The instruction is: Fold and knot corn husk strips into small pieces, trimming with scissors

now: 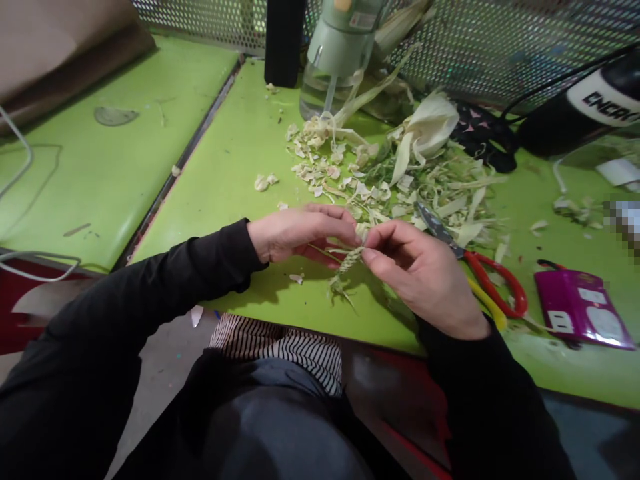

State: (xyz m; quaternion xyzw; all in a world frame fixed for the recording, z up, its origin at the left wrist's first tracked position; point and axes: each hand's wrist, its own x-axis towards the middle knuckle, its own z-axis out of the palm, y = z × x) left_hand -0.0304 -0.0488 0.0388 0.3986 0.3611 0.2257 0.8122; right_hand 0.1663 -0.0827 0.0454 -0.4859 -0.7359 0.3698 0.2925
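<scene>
Left hand (307, 233): curved over the green table (240, 193), fingertips at the upper end of a braided strip (349, 263); too hidden to tell whether pinching.
Braided strip: between both hands, frayed at the lower end.
Husk scraps (333, 172): scattered just beyond the fingers.
Right hand (425, 273): pinched narrow, thumb and forefinger holding the strip's upper end.
Scissors (480, 260): just beside, red-and-yellow-handled.
Purple packet (575, 300): farther right, lying near the scissors.

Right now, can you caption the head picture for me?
Bare left hand and right hand meet at a pale-green braided fibre strip above a lime-green table.
</scene>
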